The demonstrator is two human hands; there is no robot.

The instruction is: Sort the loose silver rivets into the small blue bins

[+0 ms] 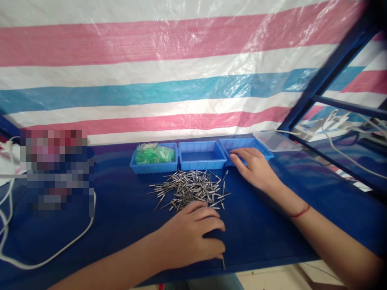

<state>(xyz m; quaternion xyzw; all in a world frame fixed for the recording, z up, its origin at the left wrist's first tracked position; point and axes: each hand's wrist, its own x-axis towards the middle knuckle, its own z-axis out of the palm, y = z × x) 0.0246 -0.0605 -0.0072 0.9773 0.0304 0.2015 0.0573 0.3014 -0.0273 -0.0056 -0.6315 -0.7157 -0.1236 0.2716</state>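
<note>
A pile of small metal rivets lies on the blue table, in front of three blue bins. My left hand rests at the near edge of the pile, its fingers curled, with one rivet pinched at the thumb and pointing down. My right hand reaches to the right-hand blue bin; its fingers lie stretched over the bin's front wall and hold nothing. The middle blue bin looks empty. The left blue bin holds green plastic packets.
A clear plastic lid or tray lies right of the bins. White cables loop over the table's left side, and more white cables lie at the right. A striped tarp closes the back. A blue frame post slants at the right.
</note>
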